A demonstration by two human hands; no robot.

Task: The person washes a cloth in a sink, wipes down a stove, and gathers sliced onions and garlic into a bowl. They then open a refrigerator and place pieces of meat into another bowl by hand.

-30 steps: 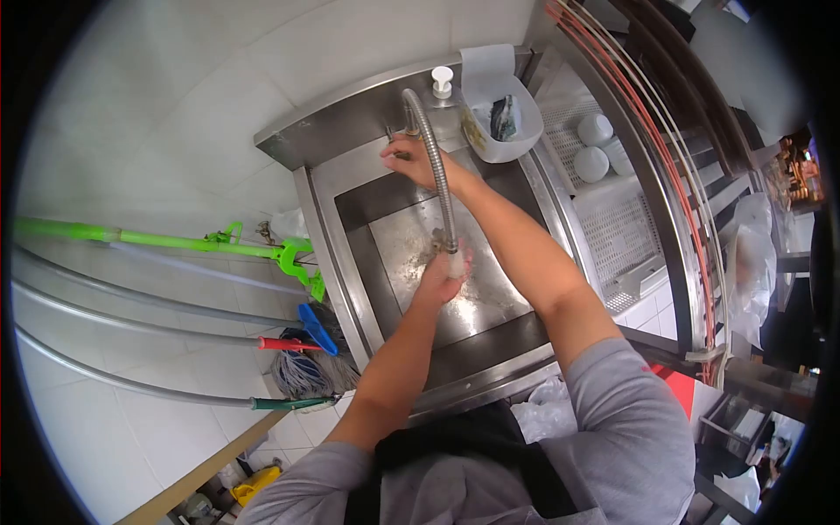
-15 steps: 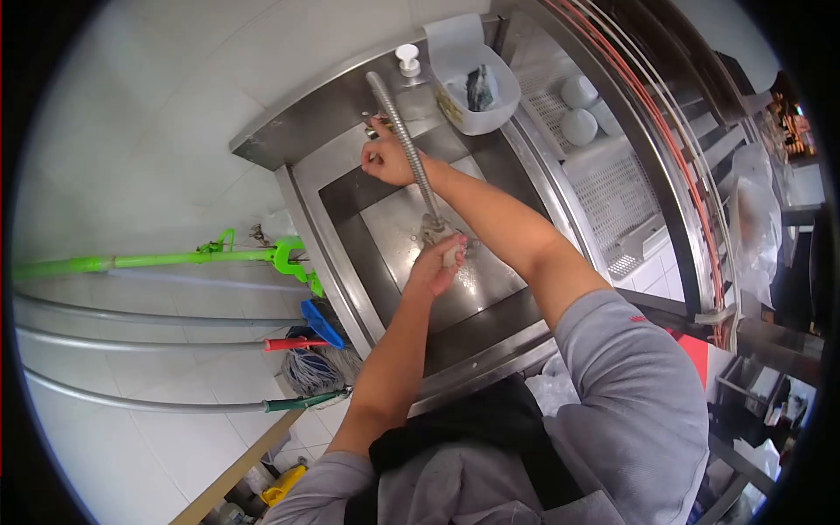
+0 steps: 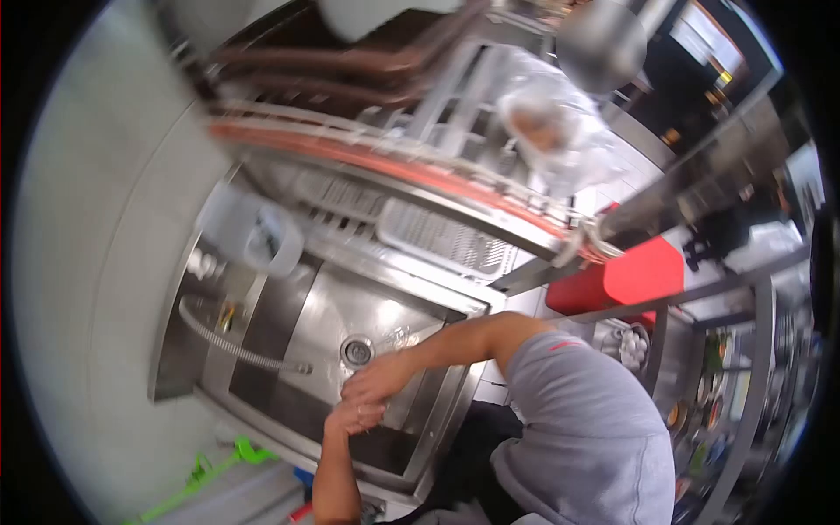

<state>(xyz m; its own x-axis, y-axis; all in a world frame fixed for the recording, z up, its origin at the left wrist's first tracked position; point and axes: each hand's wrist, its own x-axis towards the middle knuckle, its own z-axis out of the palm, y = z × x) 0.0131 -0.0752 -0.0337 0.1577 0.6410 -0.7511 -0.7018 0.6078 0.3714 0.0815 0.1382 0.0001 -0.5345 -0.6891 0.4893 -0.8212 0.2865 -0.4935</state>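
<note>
My left hand [image 3: 354, 417] and my right hand [image 3: 378, 378] are pressed together over the stainless steel sink [image 3: 289, 411]. The right lies on top, its fingers bent over the left one. Curled fingers of the left hand show at its near side; the rest are covered. Just left of them, the flexible metal faucet hose [image 3: 236, 346] arches over the basin, its nozzle [image 3: 302, 368] apart from both hands. Beyond the hands is the round drain [image 3: 356, 352]. The faucet handle [image 3: 227, 317] sits at the back edge, with no hand on it.
A white plastic tub [image 3: 284, 254] with a dark scrubber hangs at the sink's far corner. Perforated white baskets [image 3: 437, 236] stand beyond the rim, under a metal shelf. A red bin [image 3: 643, 271] is to the right. A green mop handle [image 3: 206, 477] leans lower left.
My right hand has left the faucet handle and my left hand has come out from under the nozzle; they have met. The view has swung right, bringing the red bin into fuller sight.
</note>
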